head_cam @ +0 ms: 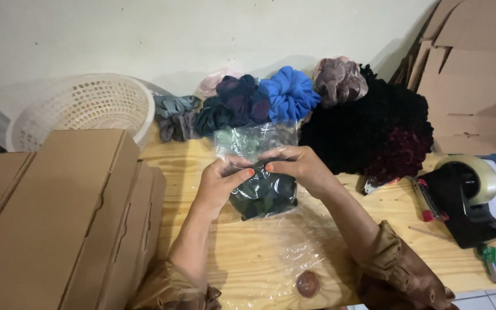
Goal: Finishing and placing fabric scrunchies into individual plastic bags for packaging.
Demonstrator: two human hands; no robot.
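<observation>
Both my hands hold a clear plastic bag (254, 140) above the wooden table (248, 252). A dark green scrunchie (264, 197) sits in the lower part of the bag. My left hand (220, 181) pinches the bag's left side near its middle. On the right side, my right hand (299, 166) grips the bag with fingers curled over it. The bag's open top stands up behind my fingers.
Behind the bag lies a row of scrunchies: grey (174, 115), dark navy (233, 103), blue (291, 92), mauve (340, 80) and a black heap (374, 129). A white basket (87, 103) and cardboard boxes (70, 218) stand left. A tape dispenser (469, 195) sits right, flat cardboard (472, 69) behind it.
</observation>
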